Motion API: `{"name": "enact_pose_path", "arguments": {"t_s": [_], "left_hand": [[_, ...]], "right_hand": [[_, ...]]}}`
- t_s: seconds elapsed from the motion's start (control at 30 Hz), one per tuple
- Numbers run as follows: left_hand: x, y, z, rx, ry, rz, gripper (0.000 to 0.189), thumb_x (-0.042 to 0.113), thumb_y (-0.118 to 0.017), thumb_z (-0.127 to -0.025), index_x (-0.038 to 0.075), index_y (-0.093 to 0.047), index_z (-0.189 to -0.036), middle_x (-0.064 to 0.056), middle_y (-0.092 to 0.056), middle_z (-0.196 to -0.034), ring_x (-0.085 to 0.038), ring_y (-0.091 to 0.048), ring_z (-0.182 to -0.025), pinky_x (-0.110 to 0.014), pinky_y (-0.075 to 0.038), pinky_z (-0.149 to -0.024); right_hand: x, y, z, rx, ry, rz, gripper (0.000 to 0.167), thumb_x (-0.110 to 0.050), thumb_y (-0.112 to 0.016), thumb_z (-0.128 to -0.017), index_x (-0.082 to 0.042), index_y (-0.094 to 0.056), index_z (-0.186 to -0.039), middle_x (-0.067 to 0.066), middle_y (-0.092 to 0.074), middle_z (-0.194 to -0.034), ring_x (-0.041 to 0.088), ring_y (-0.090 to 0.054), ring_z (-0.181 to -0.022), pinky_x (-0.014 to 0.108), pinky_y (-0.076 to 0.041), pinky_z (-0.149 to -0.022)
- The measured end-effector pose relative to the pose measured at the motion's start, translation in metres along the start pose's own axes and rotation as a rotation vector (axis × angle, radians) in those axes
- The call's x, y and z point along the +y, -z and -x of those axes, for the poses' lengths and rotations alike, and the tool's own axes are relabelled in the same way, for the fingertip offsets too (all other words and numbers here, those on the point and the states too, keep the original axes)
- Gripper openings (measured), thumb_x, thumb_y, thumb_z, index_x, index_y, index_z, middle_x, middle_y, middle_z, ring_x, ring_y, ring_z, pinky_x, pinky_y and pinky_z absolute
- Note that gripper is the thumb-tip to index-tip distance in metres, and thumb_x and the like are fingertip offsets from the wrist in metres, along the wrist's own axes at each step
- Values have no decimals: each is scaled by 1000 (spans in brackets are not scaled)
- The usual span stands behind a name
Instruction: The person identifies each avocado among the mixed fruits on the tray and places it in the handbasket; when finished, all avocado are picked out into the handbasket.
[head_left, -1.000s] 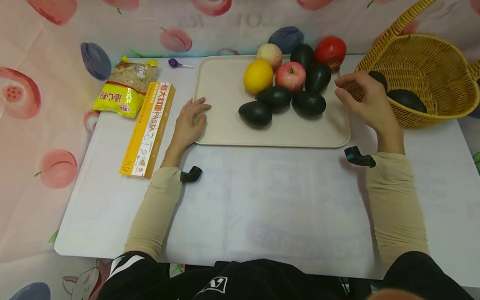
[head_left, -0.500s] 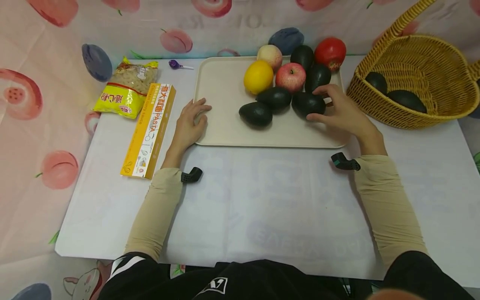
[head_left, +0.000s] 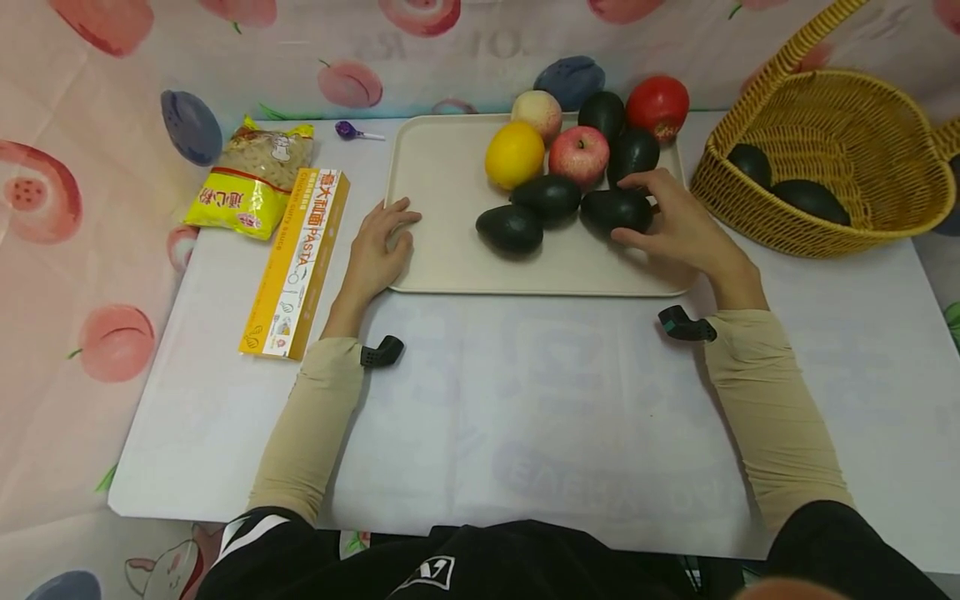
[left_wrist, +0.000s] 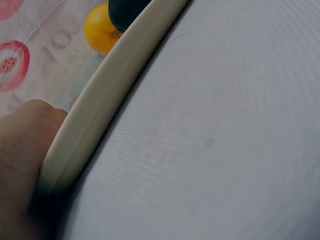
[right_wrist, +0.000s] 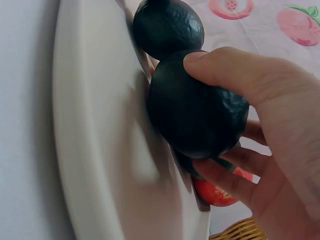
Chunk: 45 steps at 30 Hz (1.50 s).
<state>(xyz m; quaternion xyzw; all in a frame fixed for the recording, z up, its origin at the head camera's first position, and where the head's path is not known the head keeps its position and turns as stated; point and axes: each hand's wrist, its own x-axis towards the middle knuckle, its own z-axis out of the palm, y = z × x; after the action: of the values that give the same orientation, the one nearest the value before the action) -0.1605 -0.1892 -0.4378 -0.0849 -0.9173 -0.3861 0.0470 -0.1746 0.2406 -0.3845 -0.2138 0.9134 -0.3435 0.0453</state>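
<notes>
My right hand is round a dark green avocado on the cream tray. Seen from the right wrist, the thumb lies across the avocado and the other fingers curl along its far side. My left hand rests on the tray's left edge, fingers spread loosely over the rim. Also on the tray are several more avocados, a yellow orange-like fruit, a red apple and a pale peach. A red pomegranate sits at the back right corner.
A wicker basket with a tall handle stands right of the tray, two avocados inside. Left of the tray lie a yellow pasta box, a snack bag and a purple lollipop. A fruit-print cloth hangs behind.
My right hand has moved left from beside the basket's rim down to the right front avocado and taken hold of it. The left hand has stayed on the tray edge.
</notes>
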Motion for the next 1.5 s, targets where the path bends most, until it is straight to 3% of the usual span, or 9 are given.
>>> {"name": "enact_pose_path", "arguments": {"t_s": [0.07,0.3,0.43,0.73,0.87,1.03,1.23,1.5], "left_hand": [[0,0,0,-2,0,1,31,14,-51,-91,15,-64,-119,1,-46,-146,-24,-23,-145,-47,-18,-118],[1,1,0,-3,2,0,31,13,-51,-91,16,-64,-119,1,-46,-146,-24,-23,-145,-48,-18,-118],[0,1,0,-3,5,2,31,14,-51,-91,17,-64,-119,2,-46,-146,-23,-22,-145,-48,-18,-118],[0,3,1,0,0,0,31,13,-51,-91,15,-64,-119,0,-46,-146,-25,-23,-145,-49,-18,-118],[0,2,0,2,-9,4,31,14,-51,-91,16,-64,-119,0,-46,-146,-25,-23,-144,-48,-18,-118],[0,1,0,2,-18,5,31,13,-51,-91,15,-64,-119,0,-46,-146,-26,-23,-144,-47,-18,-118],[1,1,0,1,-7,3,31,12,-52,-91,15,-64,-119,0,-46,-146,-26,-23,-144,-48,-18,-118],[-1,0,0,2,-13,4,30,13,-51,-91,15,-64,-118,0,-46,-146,-26,-24,-144,-46,-18,-118]], "right_hand": [[0,1,0,12,9,1,64,-24,-75,-79,-14,-44,-134,12,-43,-133,25,-45,-112,47,-40,-94],[-1,8,1,105,92,-4,61,-15,-77,-75,-11,-51,-129,6,-50,-124,7,-42,-110,15,-32,-87],[-2,14,3,137,97,-23,61,-11,-78,-74,-14,-52,-129,4,-48,-121,0,-38,-107,14,-31,-87],[-5,28,9,201,104,-38,66,1,-79,-67,-10,-54,-127,4,-48,-123,0,-38,-109,13,-32,-90],[-4,35,13,234,105,-38,65,0,-78,-68,-11,-55,-127,-8,-48,-121,-1,-37,-112,12,-32,-94],[-1,44,19,285,72,-34,61,-4,-77,-69,-13,-56,-126,-27,-41,-116,-1,-38,-109,14,-31,-92],[5,57,28,322,15,-79,60,-6,-73,-73,-12,-54,-130,-24,-42,-118,0,-39,-109,14,-31,-93],[11,74,41,348,-167,-129,58,-12,-68,-78,-25,-53,-132,-21,-45,-119,-1,-42,-105,14,-33,-87]]}}
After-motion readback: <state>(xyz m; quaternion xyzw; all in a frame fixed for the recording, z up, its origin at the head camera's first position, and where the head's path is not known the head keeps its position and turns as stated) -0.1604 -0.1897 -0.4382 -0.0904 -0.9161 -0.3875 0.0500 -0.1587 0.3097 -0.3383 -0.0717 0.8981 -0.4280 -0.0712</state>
